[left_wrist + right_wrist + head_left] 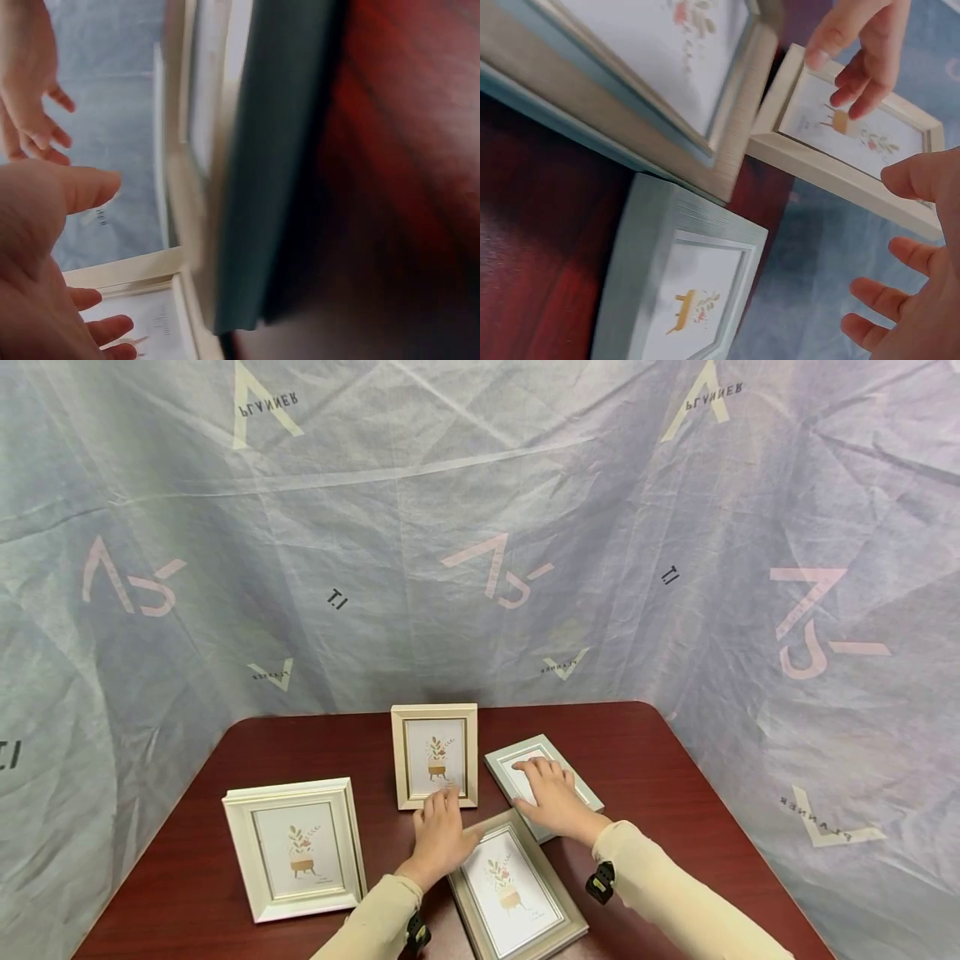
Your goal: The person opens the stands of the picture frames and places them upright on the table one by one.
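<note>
My left hand (pixel 441 837) is between two picture frames, its fingers loosely spread and holding nothing. Behind it a cream picture frame (pixel 397 760) stands upright; its fingertips overlap that frame's lower edge in the head view, and contact cannot be made out. Just right of it lies a taupe picture frame (pixel 572 935), slanted, with a plant print under the glass. My right hand (pixel 558 802) hovers over a pale blue-grey picture frame (pixel 504 774), fingers apart and partly covering its print. In the right wrist view this frame (pixel 634 262) shows beside the taupe one (pixel 739 142).
A pearly white picture frame (pixel 238 852) stands at the left of the dark red table (pixel 315 747). Grey printed cloth (pixel 390 568) hangs behind the table and along both sides. The taupe frame's far corner meets or overlaps the blue-grey frame.
</note>
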Motion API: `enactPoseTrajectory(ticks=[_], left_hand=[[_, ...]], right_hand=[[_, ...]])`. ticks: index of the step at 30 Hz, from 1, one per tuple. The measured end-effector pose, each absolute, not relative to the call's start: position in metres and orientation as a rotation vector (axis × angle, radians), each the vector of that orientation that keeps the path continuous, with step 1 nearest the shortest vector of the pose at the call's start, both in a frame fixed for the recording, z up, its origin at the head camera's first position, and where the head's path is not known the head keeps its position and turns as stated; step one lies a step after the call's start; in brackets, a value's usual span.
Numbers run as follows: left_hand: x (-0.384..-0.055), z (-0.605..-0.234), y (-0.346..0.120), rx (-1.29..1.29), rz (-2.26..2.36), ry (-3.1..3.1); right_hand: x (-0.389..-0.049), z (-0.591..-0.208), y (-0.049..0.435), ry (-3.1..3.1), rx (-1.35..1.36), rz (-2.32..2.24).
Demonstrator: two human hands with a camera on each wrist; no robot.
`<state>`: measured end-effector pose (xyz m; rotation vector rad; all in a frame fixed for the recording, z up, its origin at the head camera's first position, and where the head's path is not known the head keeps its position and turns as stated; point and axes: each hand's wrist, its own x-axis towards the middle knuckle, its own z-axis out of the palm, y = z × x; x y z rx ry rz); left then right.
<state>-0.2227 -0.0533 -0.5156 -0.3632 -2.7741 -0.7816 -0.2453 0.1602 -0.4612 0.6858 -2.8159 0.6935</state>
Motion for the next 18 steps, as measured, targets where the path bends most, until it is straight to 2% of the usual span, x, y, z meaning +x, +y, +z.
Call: enactPoseTrajectory(ticks=[10, 18], left_hand=[[-0.221, -0.542, -0.057, -0.438, -0.682, -2.8], [-0.222, -0.545, -0.06, -0.447, -0.626, -2.944]], right_hand=[[-0.235, -0.479, 0.163, -2.867, 0.742, 0.619], [-0.23, -0.482, 0.16, -2.869, 0.761, 0.499]])
